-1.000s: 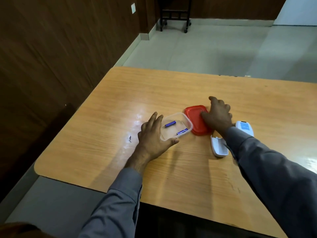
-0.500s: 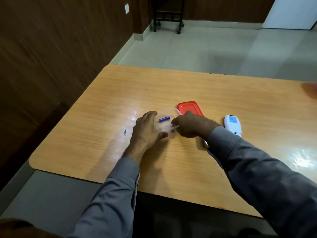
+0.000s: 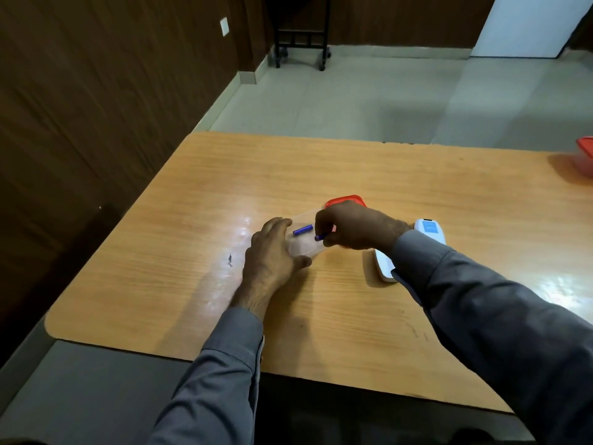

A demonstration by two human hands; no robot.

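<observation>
A small clear plastic box (image 3: 303, 247) sits on the wooden table (image 3: 353, 175). My left hand (image 3: 269, 252) grips its left side, thumb against the near wall. One blue battery (image 3: 302, 229) lies inside the box. My right hand (image 3: 349, 224) hovers over the box's right edge and pinches a second blue battery (image 3: 321, 237) between its fingertips. The red lid (image 3: 345, 200) lies just behind my right hand, mostly hidden by it.
A white device (image 3: 430, 231) with a blue label lies right of the box, its loose white cover (image 3: 384, 266) beside my right sleeve. A red-lidded container (image 3: 584, 155) stands at the table's far right edge. A dark wood wall runs along the left.
My right hand left the red lid, moved into the clear box and picked up one of the two batteries. My left hand stayed on the box.
</observation>
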